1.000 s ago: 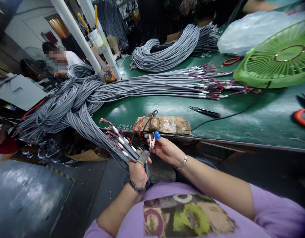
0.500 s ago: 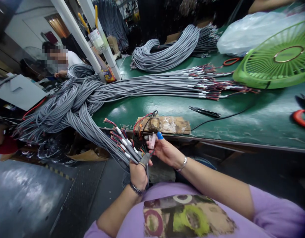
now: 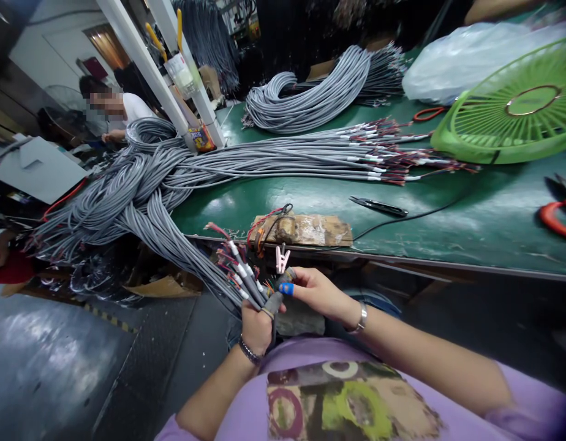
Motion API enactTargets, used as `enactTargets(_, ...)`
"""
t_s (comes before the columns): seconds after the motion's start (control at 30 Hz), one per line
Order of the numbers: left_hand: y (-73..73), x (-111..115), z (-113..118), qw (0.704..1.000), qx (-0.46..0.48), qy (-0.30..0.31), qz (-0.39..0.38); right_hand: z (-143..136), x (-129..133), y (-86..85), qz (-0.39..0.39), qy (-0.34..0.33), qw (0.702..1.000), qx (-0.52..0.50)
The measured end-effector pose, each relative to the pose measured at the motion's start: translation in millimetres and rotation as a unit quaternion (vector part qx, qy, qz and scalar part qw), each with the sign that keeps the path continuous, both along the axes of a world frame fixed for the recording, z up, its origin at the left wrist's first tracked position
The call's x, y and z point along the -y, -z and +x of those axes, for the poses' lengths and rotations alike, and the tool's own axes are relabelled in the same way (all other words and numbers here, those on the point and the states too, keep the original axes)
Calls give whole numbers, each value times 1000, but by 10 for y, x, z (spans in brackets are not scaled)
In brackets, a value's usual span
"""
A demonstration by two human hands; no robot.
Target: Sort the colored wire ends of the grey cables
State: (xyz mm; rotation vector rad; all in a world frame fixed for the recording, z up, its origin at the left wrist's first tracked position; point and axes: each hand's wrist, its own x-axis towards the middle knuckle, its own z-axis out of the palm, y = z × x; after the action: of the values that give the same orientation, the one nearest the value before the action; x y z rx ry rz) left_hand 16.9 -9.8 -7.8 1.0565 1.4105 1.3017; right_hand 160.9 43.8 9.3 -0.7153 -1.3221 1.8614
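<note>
The right hand (image 3: 320, 295) apparently released the clip (image 3: 282, 262).

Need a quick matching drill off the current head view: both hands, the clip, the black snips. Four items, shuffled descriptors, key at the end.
Items
1. Left hand
2. Black snips
3. Right hand
4. Clip

Descriptors
A. Pale pink
B. Has a blue cover on one digit
C. Holding a bundle of gray cables
D. Lying on the green table

Pairs: 1-C, 2-D, 3-B, 4-A
</note>
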Motion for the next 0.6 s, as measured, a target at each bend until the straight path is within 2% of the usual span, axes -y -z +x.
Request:
enactTargets(0.1, -38, 14, -34, 997, -11, 74, -31, -14, -17, 40, 1, -37, 999, 4)
enactTargets(0.17, -34, 27, -53, 994, -18, 96, -48, -25, -25, 62, -1, -44, 999, 9)
enactTargets(0.37, 45, 30, -37, 999, 30, 25, -34, -24, -19, 47, 3, -39, 999, 4)
enactTargets(0.5, 24, 6, 0, 997, 73, -4, -37, -22, -2, 31, -12, -41, 999, -9)
enactTargets(0.6, -6, 4, 5, 997, 65, -4, -35, -36, 12, 33, -21, -31, 999, -3)
